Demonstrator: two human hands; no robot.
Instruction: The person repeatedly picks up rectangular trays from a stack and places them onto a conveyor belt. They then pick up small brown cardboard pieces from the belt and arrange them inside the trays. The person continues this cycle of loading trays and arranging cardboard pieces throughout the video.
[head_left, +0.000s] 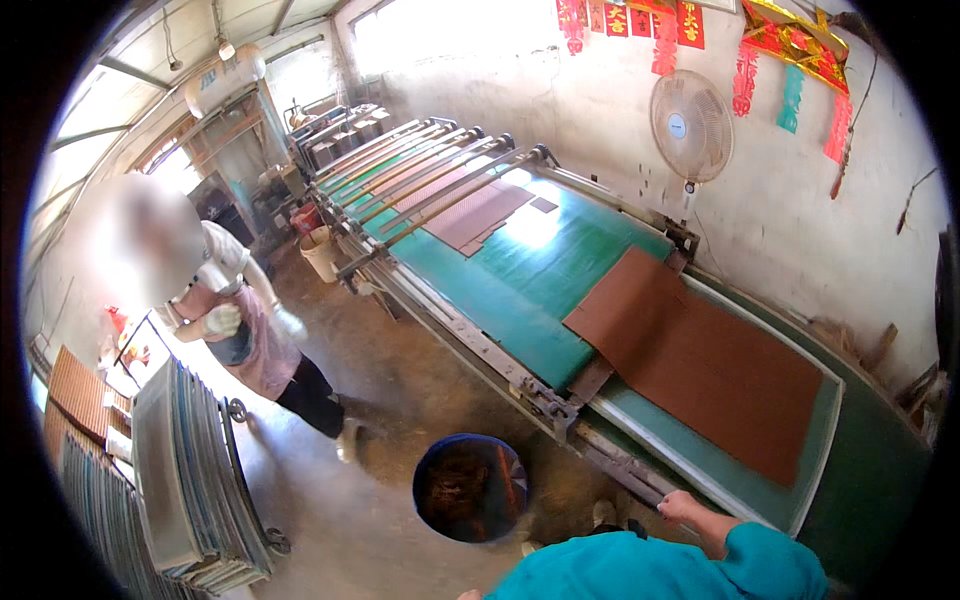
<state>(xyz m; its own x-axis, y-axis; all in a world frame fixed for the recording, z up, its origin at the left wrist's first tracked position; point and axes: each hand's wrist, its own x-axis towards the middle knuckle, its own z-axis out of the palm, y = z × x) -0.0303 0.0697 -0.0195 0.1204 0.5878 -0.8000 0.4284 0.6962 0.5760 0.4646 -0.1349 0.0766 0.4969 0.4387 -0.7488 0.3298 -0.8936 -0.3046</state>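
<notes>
"What is the right hand (682,507) doing on your feed?"

"I have it at the lower right, against the metal rail (635,482). Its fingers look curled, but from here I can't tell whether they grip anything."

"And the left hand (470,595)?"

"I get only a sliver of skin at the bottom edge, so I can't tell what its fingers do."

"Where's the brown sheet (735,375)?"

"Right of centre. Its upper-left end lies on the green belt (480,300), the rest over a white-rimmed panel (780,500)."

"Anything else?"

"I can see a pinkish sheet (465,230) on the belt, partly under the rods (460,200), top centre. A co-worker (265,340) in gloves and an apron stands at the left. Below centre sits a blue tub (417,490) holding brown scraps (458,485)."
</notes>
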